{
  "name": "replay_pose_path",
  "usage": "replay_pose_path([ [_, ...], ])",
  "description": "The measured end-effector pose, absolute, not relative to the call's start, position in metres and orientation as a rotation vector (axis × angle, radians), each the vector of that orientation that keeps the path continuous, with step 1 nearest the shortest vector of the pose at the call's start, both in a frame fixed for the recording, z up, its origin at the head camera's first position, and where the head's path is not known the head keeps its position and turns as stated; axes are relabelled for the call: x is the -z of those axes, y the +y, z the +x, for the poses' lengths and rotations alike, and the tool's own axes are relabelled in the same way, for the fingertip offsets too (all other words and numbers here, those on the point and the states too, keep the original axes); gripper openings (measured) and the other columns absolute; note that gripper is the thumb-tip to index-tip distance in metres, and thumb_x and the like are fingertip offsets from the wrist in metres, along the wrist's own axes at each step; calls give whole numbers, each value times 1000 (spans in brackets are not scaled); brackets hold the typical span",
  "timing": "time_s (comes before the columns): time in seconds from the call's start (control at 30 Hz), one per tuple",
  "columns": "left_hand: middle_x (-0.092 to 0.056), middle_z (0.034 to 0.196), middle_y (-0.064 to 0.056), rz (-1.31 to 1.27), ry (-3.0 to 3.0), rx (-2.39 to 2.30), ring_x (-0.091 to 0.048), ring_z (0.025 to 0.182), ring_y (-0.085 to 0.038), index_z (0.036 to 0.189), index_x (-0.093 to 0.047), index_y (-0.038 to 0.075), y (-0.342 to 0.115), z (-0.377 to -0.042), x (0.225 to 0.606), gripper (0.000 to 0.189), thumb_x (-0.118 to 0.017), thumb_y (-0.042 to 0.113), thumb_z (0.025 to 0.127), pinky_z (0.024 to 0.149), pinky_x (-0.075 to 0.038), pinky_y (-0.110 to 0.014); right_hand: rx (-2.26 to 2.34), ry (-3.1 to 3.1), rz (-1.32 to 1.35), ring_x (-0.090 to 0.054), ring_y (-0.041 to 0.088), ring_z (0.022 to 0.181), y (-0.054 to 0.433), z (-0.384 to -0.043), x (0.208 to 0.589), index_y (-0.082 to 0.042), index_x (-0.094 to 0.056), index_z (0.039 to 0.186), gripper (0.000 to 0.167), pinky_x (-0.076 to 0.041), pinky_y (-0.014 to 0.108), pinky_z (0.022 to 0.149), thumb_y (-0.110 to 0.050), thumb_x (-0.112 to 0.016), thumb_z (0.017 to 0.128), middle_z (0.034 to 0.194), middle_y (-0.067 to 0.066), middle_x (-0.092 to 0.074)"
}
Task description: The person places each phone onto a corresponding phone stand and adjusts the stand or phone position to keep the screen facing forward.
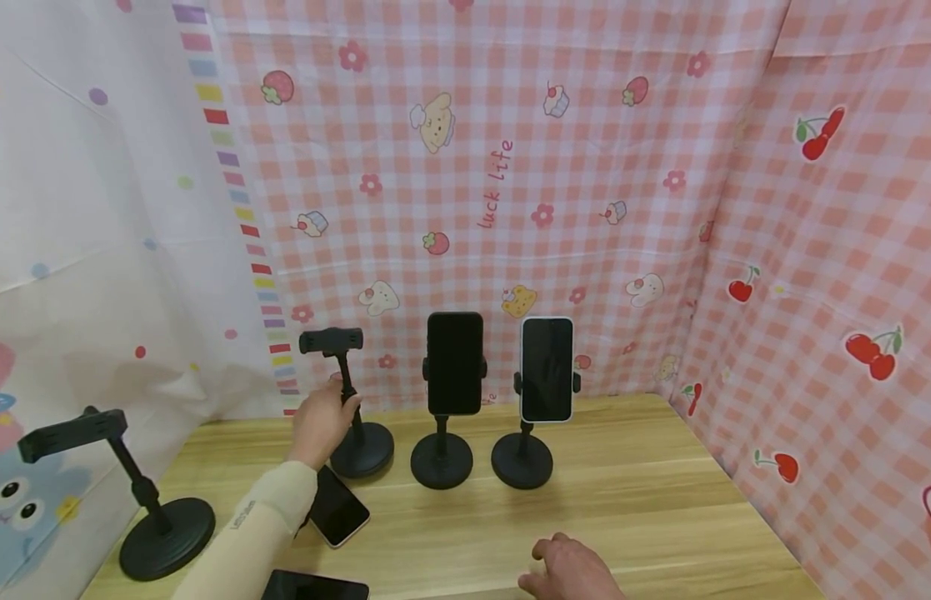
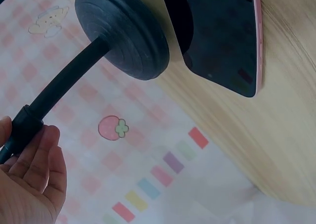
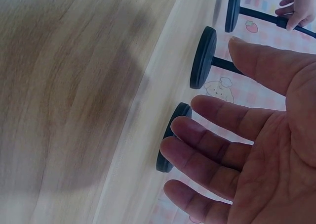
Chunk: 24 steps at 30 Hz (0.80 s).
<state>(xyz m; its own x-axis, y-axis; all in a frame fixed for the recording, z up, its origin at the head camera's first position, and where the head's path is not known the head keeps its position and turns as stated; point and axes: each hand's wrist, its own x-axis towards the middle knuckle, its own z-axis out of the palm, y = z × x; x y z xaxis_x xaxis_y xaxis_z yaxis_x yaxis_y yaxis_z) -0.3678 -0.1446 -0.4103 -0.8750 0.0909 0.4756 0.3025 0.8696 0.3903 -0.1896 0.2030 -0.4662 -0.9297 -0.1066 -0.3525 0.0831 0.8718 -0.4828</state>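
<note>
My left hand (image 1: 320, 427) grips the stem of a black phone stand (image 1: 363, 450) at the back left, with fingers and thumb around the collar of its pole. The stand's clamp at the top holds no phone. In the left wrist view, the fingers (image 2: 37, 164) curl about the collar, and the round base stands beside a phone with a pink edge (image 2: 222, 41). That phone lies face up near my left wrist in the head view. Over the front of the table, my right hand (image 1: 573, 571) holds nothing; its fingers (image 3: 207, 167) are spread and loosely bent in the right wrist view.
Two more stands hold upright phones, one black (image 1: 454, 363) and one white-edged (image 1: 547, 369). Another phone stand (image 1: 167, 537) without a phone is at the far left. A dark phone (image 1: 315, 586) lies at the front edge. Patterned cloth (image 1: 465, 167) hangs behind the wooden table (image 1: 623, 483).
</note>
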Motion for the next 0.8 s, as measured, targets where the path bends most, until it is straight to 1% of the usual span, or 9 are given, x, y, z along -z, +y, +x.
replay_pose_path([
  [0.1, -67, 82, -16, -308, -2590, 636, -66, 68, -33, 102, -64, -3, -142, -365, 412, 29, -65, 25, 97, 57, -52, -47, 709, 2676, -23, -53, 28, 82, 203, -189, 466, 0, -68, 105, 31, -48, 52, 85, -25, -75, 88, 96, 13, -59],
  [0.23, -65, 74, -12, -351, -2574, 610, -63, 60, -28, 98, -64, -2, -137, -361, 413, 29, -66, 27, 97, 52, -49, -43, 718, 2677, -32, -53, 27, 82, 203, -189, 466, 0, -68, 104, 31, -49, 52, 84, -25, -76, 88, 95, 13, -59],
  [0.4, -64, 72, -10, -386, -2544, 601, -62, 60, -28, 94, -63, 0, -132, -355, 416, 26, -67, 26, 96, 54, -49, -43, 720, 2699, -54, -53, 26, 80, 204, -189, 465, 0, -69, 104, 32, -49, 52, 83, -26, -76, 87, 93, 11, -59],
  [0.67, -66, 74, -9, -410, -2545, 648, -65, 63, -28, 94, -63, 2, -125, -348, 419, 23, -68, 24, 95, 59, -52, -46, 718, 2710, -64, -55, 27, 81, 203, -189, 464, -1, -69, 104, 32, -49, 52, 83, -27, -76, 87, 94, 11, -59],
  [0.8, -67, 75, -9, -410, -2557, 647, -65, 63, -28, 95, -64, 2, -124, -347, 421, 23, -69, 24, 95, 59, -52, -46, 713, 2713, -66, -54, 27, 81, 203, -190, 465, -1, -69, 104, 33, -49, 52, 84, -28, -76, 87, 95, 11, -59],
])
